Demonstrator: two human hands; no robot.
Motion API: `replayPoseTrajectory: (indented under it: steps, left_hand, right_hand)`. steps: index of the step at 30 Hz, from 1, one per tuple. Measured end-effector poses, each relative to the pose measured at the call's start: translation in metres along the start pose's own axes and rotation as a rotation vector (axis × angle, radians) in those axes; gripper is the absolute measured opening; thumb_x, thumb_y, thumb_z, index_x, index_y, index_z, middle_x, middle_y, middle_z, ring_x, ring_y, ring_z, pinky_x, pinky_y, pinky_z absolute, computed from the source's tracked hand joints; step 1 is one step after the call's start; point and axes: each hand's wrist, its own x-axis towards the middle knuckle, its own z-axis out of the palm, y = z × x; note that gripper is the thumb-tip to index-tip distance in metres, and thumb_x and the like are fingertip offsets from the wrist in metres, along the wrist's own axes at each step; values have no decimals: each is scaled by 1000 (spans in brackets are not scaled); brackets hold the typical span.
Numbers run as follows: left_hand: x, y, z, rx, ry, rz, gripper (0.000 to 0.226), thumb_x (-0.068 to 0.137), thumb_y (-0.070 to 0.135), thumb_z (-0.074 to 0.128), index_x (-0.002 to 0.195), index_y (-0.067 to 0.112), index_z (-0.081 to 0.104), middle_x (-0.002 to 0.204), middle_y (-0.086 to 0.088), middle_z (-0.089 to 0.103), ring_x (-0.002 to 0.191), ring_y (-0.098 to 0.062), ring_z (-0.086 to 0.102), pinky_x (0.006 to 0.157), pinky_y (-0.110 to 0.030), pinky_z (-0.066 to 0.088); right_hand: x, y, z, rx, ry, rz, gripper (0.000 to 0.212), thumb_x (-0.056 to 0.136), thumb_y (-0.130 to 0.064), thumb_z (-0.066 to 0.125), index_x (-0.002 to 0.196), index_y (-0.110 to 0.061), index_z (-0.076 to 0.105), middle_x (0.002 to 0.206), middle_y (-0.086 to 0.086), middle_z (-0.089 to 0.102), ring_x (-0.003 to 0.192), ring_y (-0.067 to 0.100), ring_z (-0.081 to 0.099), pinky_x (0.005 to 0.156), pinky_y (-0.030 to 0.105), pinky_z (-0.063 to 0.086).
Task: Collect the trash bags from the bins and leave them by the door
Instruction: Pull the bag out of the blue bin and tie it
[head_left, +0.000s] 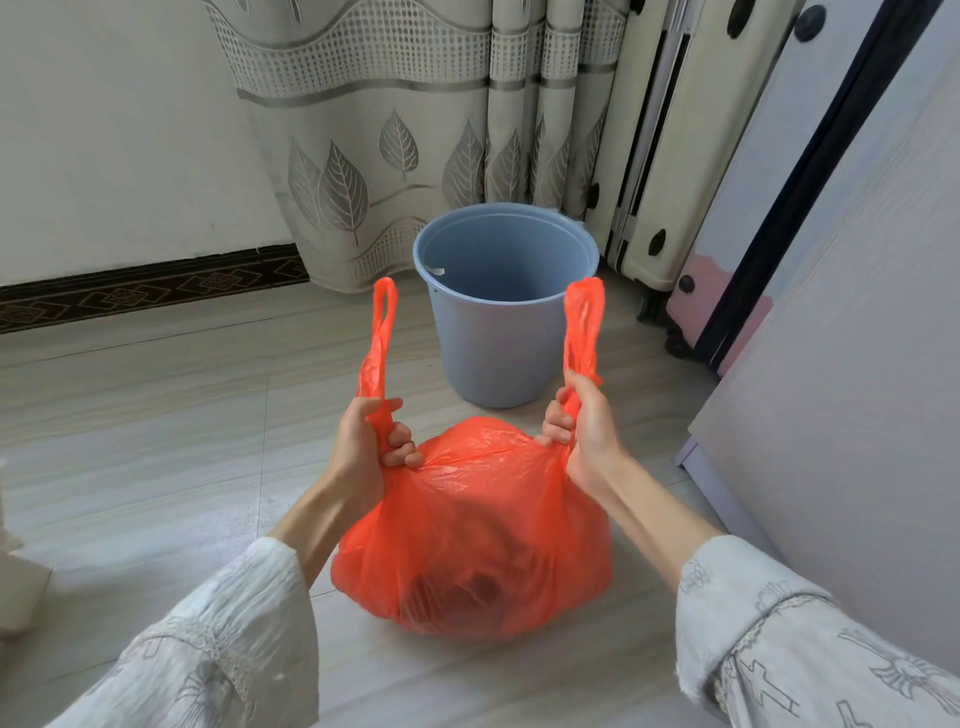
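The orange trash bag (475, 530) is full and sits on the floor (156, 415), just in front of the blue bin (501, 332). Its 2 handles stand up. The left hand (363, 447) has its grip closed around the left handle (378, 343), and the right hand (584, 426) grips the right handle (584, 327). Behind the bin hangs a curtain (395, 130) with leaves, and a suitcase (670, 156) stands beside it.

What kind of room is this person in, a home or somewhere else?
Most likely a room in a home, perhaps a bedroom. A leaf-patterned curtain hangs to the floor, suitcases stand in the corner, and a small blue bin sits on the wood-look floor.
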Motion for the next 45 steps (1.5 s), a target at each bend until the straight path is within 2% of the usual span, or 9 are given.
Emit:
replayPoseTrajectory:
  steps: [12, 16, 21, 25, 27, 32, 36, 41, 45]
  left_hand:
    - [-12, 0, 28, 341, -345, 78, 31, 100, 23, 26, 72, 16, 39, 41, 12, 24, 30, -2, 15, 33, -10, 18]
    - [-15, 0, 31, 527, -364, 83, 34, 100, 23, 26, 70, 16, 39, 39, 13, 25, 30, -2, 16, 33, -10, 19]
    - [-20, -10, 33, 937, -410, 137, 35, 98, 11, 29, 66, 17, 41, 32, 11, 26, 28, -1, 20, 33, -11, 20]
    - [-21, -10, 38, 816, -365, 49, 33, 96, 8, 26, 68, 17, 40, 33, 12, 25, 28, -1, 18, 33, -9, 18]
    - [-20, -5, 37, 671, -297, 26, 32, 95, 6, 25, 68, 17, 39, 35, 12, 23, 28, -2, 16, 32, -9, 17]
    - [-20, -3, 34, 780, -269, 93, 32, 97, 14, 30, 67, 16, 41, 35, 11, 24, 27, -3, 18, 32, -10, 20]
    - [-23, -7, 40, 1089, -345, 219, 36, 96, 17, 36, 61, 19, 45, 37, 9, 29, 26, -3, 26, 31, -13, 26]
    - [-23, -5, 39, 979, -380, 152, 37, 97, 22, 36, 62, 17, 48, 34, 11, 26, 29, -2, 22, 34, -14, 25]
    - [-23, -2, 34, 837, -464, 0, 35, 98, 25, 37, 67, 12, 50, 36, 13, 26, 32, -4, 22, 36, -16, 28]
  right_hand:
    - [-8, 14, 6, -630, -69, 7, 25, 97, -13, 31, 76, -15, 44, 44, -5, 27, 21, -1, 20, 26, 9, 13]
    - [-8, 9, 7, -580, -150, 136, 22, 89, -20, 41, 67, -21, 35, 48, -6, 23, 26, 1, 15, 31, 9, 10]
    - [-11, 10, 10, -612, -339, 126, 42, 81, -63, 42, 79, -22, 46, 57, -6, 24, 31, 0, 17, 31, 11, 13]
    - [-11, 10, 9, -627, -371, 67, 22, 89, -29, 44, 71, -18, 48, 55, -6, 25, 33, 1, 18, 33, 15, 12]
    - [-11, 9, 10, -563, -355, 103, 6, 74, -18, 46, 75, -21, 41, 51, -8, 26, 33, 2, 18, 34, 17, 12]
    - [-17, 11, 11, -627, -430, 68, 26, 68, -39, 62, 78, -21, 46, 51, -10, 24, 38, 3, 17, 37, 19, 13]
    - [-16, 10, 15, -600, -299, 65, 50, 79, -67, 45, 66, -20, 53, 52, -6, 24, 33, 3, 18, 35, 15, 14]
    - [-16, 4, 18, -210, -332, 165, 49, 94, -50, 33, 80, -16, 65, 35, -9, 25, 25, 1, 22, 31, 10, 17]
    - [-19, 1, 18, -137, -397, 256, 53, 94, -44, 32, 52, -18, 50, 35, -8, 22, 24, 4, 22, 31, 12, 16]
